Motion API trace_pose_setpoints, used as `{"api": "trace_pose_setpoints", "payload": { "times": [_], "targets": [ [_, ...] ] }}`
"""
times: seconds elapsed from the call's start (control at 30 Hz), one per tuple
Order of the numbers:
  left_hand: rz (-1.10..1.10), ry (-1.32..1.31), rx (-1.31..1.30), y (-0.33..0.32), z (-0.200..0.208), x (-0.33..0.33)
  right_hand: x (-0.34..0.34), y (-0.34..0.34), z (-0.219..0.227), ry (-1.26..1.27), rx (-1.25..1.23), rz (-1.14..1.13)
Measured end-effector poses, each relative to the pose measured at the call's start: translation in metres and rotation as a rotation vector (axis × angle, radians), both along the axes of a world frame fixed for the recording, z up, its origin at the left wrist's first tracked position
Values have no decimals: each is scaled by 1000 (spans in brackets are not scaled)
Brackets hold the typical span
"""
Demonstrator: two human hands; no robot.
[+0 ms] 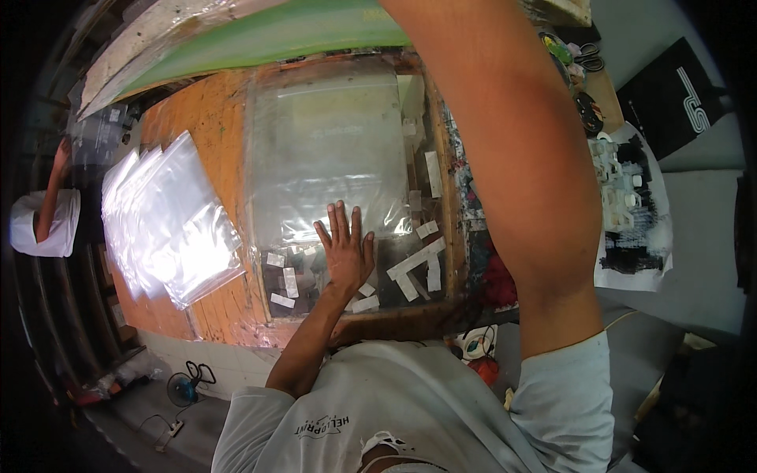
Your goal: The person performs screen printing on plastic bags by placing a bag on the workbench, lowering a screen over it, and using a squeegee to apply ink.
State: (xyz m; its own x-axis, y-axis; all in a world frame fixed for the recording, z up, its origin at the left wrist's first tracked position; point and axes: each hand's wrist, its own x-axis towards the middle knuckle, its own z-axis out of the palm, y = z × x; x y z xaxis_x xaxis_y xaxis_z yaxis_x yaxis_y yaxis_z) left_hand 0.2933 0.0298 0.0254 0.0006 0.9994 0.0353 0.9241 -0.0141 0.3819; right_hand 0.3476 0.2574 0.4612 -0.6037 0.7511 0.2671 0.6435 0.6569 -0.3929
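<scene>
My left hand [344, 256] lies palm down with its fingers spread on the near edge of a clear plastic bag [339, 150]. The bag is flat on a glassy panel set in a wooden table, with strips of pale tape [416, 266] stuck around it. My right arm [524, 134] reaches up and forward across the right side; its hand is beyond the upper edge. Along the far side of the table, a tilted screen frame with a green mesh [260, 39] stands raised above the panel.
A fanned stack of clear plastic bags [173, 221] lies on the wooden tabletop [217, 110] at left. Another person's arm [57, 181] reaches toward plastic at far left. Scissors [589, 57], tape rolls and a black-stained sheet [639, 244] are at right. A small fan [183, 388] stands below.
</scene>
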Motion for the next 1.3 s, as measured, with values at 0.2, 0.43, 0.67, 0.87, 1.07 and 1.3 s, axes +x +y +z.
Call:
{"api": "trace_pose_setpoints", "payload": {
  "times": [0.2, 0.43, 0.67, 0.87, 1.07, 1.3],
  "targets": [
    [-8, 12, -4, -3, -3, -1, -2, -6, -2, 19, -41, -41],
    [58, -42, 25, -1, -8, -1, -2, -6, -10, -77, 46, -18],
    [64, -2, 81, -3, -10, 0, 1, -15, -18, -39, 31, -16],
    [39, 16, 84, -6, -11, -2, 10, -18, -11, -94, -109, 73],
    [31, -13, 74, -6, -11, -3, -1, -13, -22, -54, 81, -16],
    [72, -196, 123, -7, 10, -6, -4, -21, -32, 14, 83, -35]
  ]
}}
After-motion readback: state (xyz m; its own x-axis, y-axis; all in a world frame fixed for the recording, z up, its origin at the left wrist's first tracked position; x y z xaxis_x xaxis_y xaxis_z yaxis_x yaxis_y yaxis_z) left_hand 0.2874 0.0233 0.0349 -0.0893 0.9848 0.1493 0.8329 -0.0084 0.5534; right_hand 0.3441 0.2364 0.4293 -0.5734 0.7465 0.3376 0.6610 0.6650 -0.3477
